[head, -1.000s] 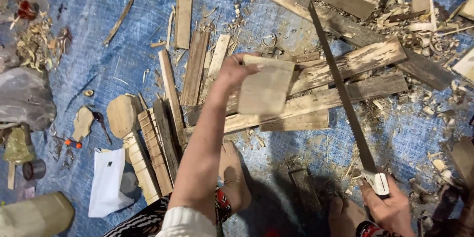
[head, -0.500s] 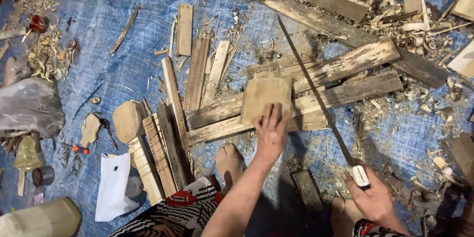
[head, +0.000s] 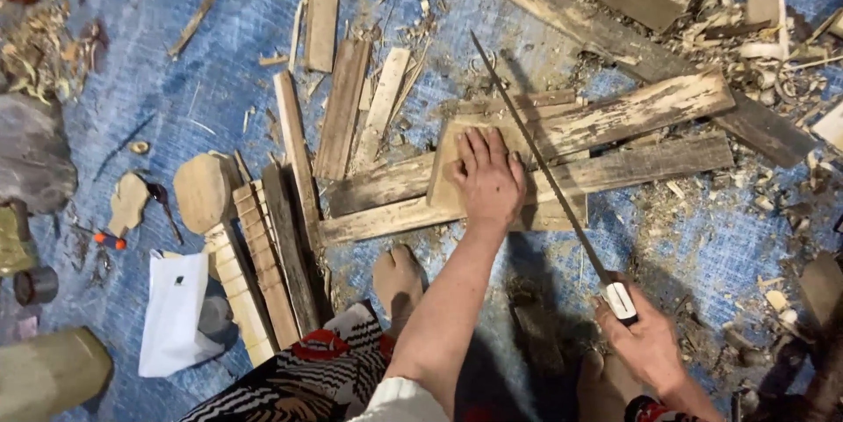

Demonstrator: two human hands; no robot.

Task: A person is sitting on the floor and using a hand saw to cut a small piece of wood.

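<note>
1. Left hand is pressed flat, fingers spread, on a squarish pale wood piece right around the middle of the frame. It's open and pushing down, not wrapped around anything.
2. That wood piece sits on top of two long weathered planks that run from centre-left up toward the right side.
3. Right hand, lower right of the frame, is closed tight around the handle of a long thin blade. The handle looks white near the blade.
4. The blade slants up and left from that hand, passing just beside the left hand's fingers and over the right edge of the wood piece. Can't tell if it's actually touching the wood.
5. A bare foot shows at bottom centre, just below the planks.
6. Left of centre there's a bunch of narrow wood slats lying roughly side by side on the blue tarp.
7. Shavings and chips are piled in the upper right, and a white bag lies lower left.
</note>
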